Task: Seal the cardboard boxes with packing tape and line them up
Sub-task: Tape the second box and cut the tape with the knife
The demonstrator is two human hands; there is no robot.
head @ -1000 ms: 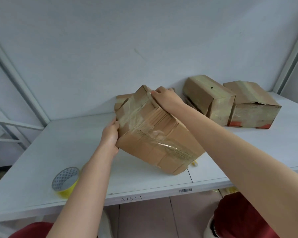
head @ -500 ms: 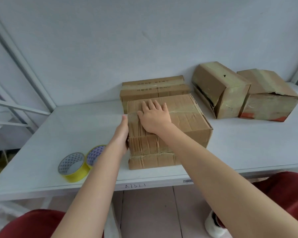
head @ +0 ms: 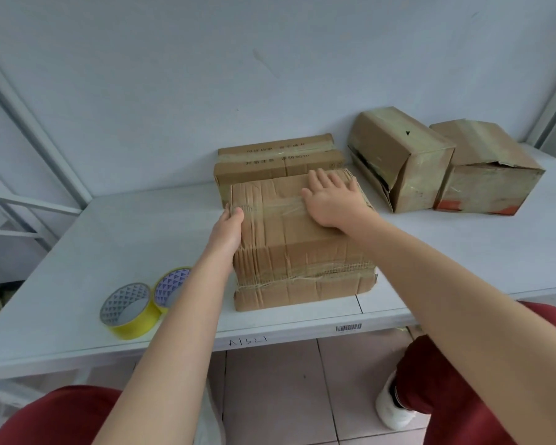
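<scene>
White table (head: 116, 226) with four cardboard boxes (head: 302, 252) and two yellow tape rolls (head: 126, 311).

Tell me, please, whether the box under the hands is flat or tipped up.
Flat: the box sits with its bottom edge along the table; the right hand lies spread on top, the left hand touches its side.

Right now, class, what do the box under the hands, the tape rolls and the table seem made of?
Box: corrugated cardboard, matt brown; ribbed creases, frayed edges. Tape rolls: probably glossy yellow plastic film, patterned inner core. Table: smooth white, slight sheen; laminate or painted metal, unclear.
</scene>
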